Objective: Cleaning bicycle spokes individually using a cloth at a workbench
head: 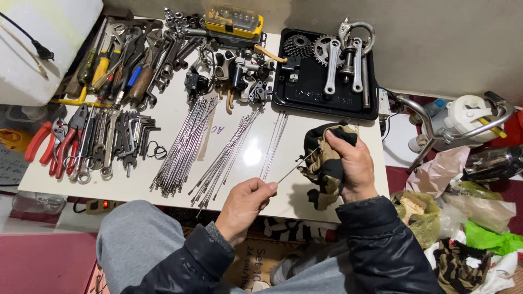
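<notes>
A thin metal spoke (291,170) slants over the tabletop's (136,188) near edge, its long axis rising from lower left to upper right. The left hand (243,204) pinches its lower end, fingers closed on it; the right hand (348,163) is clamped around a dark-and-tan rag (322,166) wrapping its upper end. Three loose bundles of spokes (182,147) lie mid-tabletop; one black tray (305,95) sits at the far right corner.

A yellow plastic case (234,22) with a clear lid sits at the far edge of the table (136,185), among the tools. A brown cardboard box (253,269) with dark print lies on the floor below the near edge, between the person's legs.
</notes>
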